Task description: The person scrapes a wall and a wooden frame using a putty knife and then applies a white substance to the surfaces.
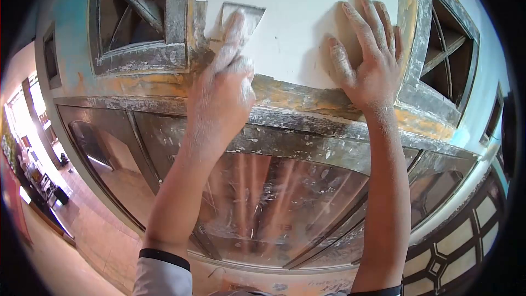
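Note:
My left hand (222, 87) is closed around a putty knife (252, 14), with the index finger stretched along its blade. The blade lies against a white panel (296, 27), near its left edge; the handle is hidden inside my fist. White dust covers my fingers and the back of the hand. On the panel's right side my right hand (374, 68) rests with its fingers spread, holding nothing. It is dusty too, and its fingertips point upward.
Rough, orange-stained edging (307, 98) borders the panel. Recessed vents with crossed bars, a left vent (137, 11) and a right vent (446, 49), flank it. Below runs a paint-spattered wooden frame (307, 142) with glass panes (274, 203). A tiled floor (104, 214) shows at lower left.

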The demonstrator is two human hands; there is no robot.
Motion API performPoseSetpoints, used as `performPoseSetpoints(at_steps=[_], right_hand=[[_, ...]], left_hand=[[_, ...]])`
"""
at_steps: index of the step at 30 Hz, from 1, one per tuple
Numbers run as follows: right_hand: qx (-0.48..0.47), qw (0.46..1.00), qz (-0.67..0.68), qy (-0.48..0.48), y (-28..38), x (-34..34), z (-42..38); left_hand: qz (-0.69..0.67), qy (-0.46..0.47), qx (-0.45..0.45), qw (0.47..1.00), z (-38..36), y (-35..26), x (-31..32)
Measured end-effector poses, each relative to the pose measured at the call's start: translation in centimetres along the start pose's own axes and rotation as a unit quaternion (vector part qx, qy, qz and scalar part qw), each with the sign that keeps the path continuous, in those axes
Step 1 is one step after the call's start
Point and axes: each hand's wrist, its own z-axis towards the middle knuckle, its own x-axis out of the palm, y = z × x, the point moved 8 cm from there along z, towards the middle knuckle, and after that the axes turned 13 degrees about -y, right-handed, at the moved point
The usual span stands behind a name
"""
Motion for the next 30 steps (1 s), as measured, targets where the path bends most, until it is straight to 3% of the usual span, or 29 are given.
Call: performPoseSetpoints(at_steps=[4,6,8,12,14,16,19,24,26,28,30], right_hand=[[-0.001,1.000,-0.008,0.012,-0.3,0.3,-0.5],[0.000,1.000,0.002,0.013,-0.4,0.3,-0.6],[-0.003,1.000,0.015,0.012,-0.5,0.3,-0.6],[-0.018,1.000,0.006,0.022,-0.4,0.1,-1.1],[-0.021,1.000,0.002,0.021,-0.5,-0.1,-1.6],[-0.029,0.999,-0.014,0.038,-0.6,-0.1,-2.0],[-0.019,0.999,-0.024,0.044,-0.5,-0.2,-2.4],[-0.022,0.999,-0.016,0.030,-0.4,-0.5,-2.2],[-0.018,0.999,-0.007,0.026,-0.4,-0.5,-2.4],[-0.023,1.000,-0.001,0.018,-0.5,-0.7,-2.3],[-0.022,0.999,-0.002,0.023,-0.6,-0.5,-2.3]], left_hand=[[-0.059,-0.037,-0.002,0.998,-4.0,-1.6,-0.2],[-0.021,0.016,-0.044,0.999,-5.3,-1.6,0.3],[-0.038,-0.011,-0.039,0.998,-3.3,-1.4,0.6],[0.015,0.020,-0.041,0.999,0.6,-1.2,0.9],[0.021,0.026,-0.046,0.998,-0.3,-0.8,1.6],[-0.001,-0.014,0.013,1.000,-3.2,-2.5,0.4],[-0.007,0.040,-0.050,0.998,-7.6,-2.7,0.8],[-0.009,0.017,-0.030,0.999,-3.0,-3.0,0.6],[0.033,0.109,-0.111,0.987,-1.5,-2.3,1.0],[0.051,0.135,-0.119,0.982,-2.7,-1.6,1.9],[-0.021,0.003,-0.031,0.999,-5.2,-2.8,1.2]])
